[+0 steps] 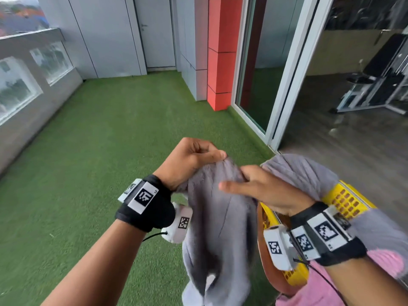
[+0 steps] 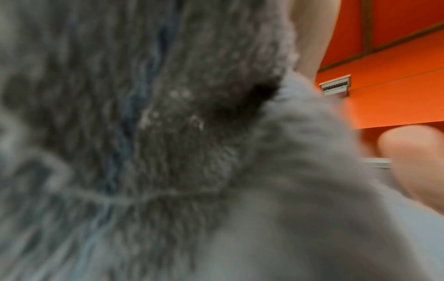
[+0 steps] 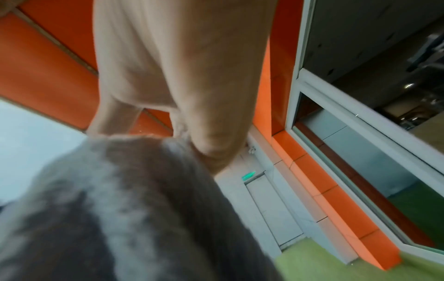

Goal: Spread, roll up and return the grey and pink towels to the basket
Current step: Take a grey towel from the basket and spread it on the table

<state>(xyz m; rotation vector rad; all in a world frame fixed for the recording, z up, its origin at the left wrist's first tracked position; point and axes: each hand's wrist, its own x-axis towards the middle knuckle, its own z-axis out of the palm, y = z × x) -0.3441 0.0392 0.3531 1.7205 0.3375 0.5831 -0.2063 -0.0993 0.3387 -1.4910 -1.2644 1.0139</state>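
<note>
Out on the balcony's green turf (image 1: pixel 106 133), I stand with the grey towel (image 1: pixel 220 219) raised in front of me. My left hand (image 1: pixel 189 160), at about 11 o'clock from the towel's middle, has its fingers curled and pinches the cloth's top edge between thumb and fingertips. My right hand (image 1: pixel 262 191), at about 2 o'clock, pinches the same bunched edge just beside the left, with the forefinger stretched out toward the left over the fabric. From that pinched edge the towel hangs down in loose folds toward 6 o'clock, while another part of it runs off toward 3 o'clock and drapes over the yellow basket (image 1: pixel 346 200), which sits under my right forearm. The pink towel (image 1: pixel 320 290) shows at 5 o'clock, low by the basket; I cannot tell whether it lies inside. In the left wrist view the grey pile fills nearly everything, blurred, with a fingertip (image 2: pixel 413 152) at 3 o'clock. Beyond, at 12 o'clock, stand an orange pillar (image 1: pixel 223 51) and a glass sliding door (image 1: pixel 260 62).
</note>
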